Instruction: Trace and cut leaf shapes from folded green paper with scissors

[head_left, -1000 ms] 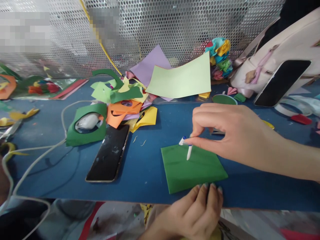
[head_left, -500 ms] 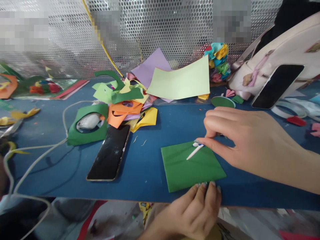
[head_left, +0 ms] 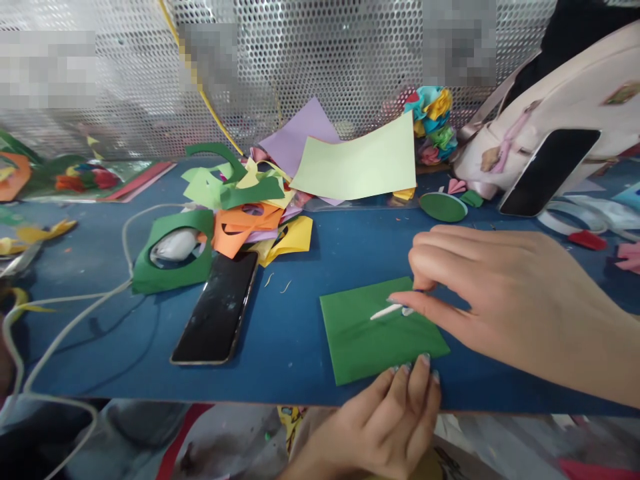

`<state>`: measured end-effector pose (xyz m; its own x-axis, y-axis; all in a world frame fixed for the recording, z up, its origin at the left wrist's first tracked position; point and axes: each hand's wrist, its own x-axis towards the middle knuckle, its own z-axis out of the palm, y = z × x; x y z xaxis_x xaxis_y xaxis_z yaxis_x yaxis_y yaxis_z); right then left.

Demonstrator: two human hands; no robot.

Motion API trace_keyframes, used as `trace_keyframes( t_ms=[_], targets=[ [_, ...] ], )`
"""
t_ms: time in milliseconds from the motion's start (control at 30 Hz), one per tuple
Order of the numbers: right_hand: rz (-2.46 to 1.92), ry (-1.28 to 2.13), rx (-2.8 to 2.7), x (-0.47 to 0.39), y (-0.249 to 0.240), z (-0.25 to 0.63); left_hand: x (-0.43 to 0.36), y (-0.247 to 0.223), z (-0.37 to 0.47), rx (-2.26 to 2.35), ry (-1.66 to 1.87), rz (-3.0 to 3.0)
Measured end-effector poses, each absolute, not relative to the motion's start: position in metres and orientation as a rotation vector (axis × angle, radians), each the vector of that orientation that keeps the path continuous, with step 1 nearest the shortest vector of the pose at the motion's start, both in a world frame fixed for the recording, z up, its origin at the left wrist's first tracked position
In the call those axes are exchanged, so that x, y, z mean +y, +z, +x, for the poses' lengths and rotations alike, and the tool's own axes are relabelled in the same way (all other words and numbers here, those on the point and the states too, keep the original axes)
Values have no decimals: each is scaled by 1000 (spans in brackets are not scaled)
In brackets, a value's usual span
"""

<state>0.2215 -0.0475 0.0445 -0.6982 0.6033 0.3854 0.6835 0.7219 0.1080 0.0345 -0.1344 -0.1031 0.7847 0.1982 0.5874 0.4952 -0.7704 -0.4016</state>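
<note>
A folded green sheet of paper [head_left: 360, 347] lies flat near the table's front edge. Above its right part, my right hand [head_left: 465, 280] is closed, with thumb and fingers pinching what looks like a small drawing compass [head_left: 386, 311]. Its white pointed leg slants down left towards the middle of the sheet; some blue shows at the grip, and my fingers hide the rest. Along the sheet's lower right edge rest the fingertips of my left hand [head_left: 385, 417], laid on the paper without gripping anything.
Left of the sheet lies a black phone [head_left: 217, 310], beside a green paper with a round hole [head_left: 145, 270] over a white object. Behind are paper scraps [head_left: 250, 220] and a pale green sheet [head_left: 357, 163]. At right, another phone [head_left: 550, 170] leans on a light bag [head_left: 590, 87].
My right hand has shifted slightly downward and turned, so the compass's white leg lies at a flatter angle. My left hand and the green sheet stay in place.
</note>
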Motion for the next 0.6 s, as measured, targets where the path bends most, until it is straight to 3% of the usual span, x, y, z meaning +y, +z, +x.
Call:
trace_keyframes(
  t_ms=[600],
  targets=[
    [-1006, 36, -2562, -37, 39, 228, -137, -102, 33, -545, -685, -2445]
  ],
)
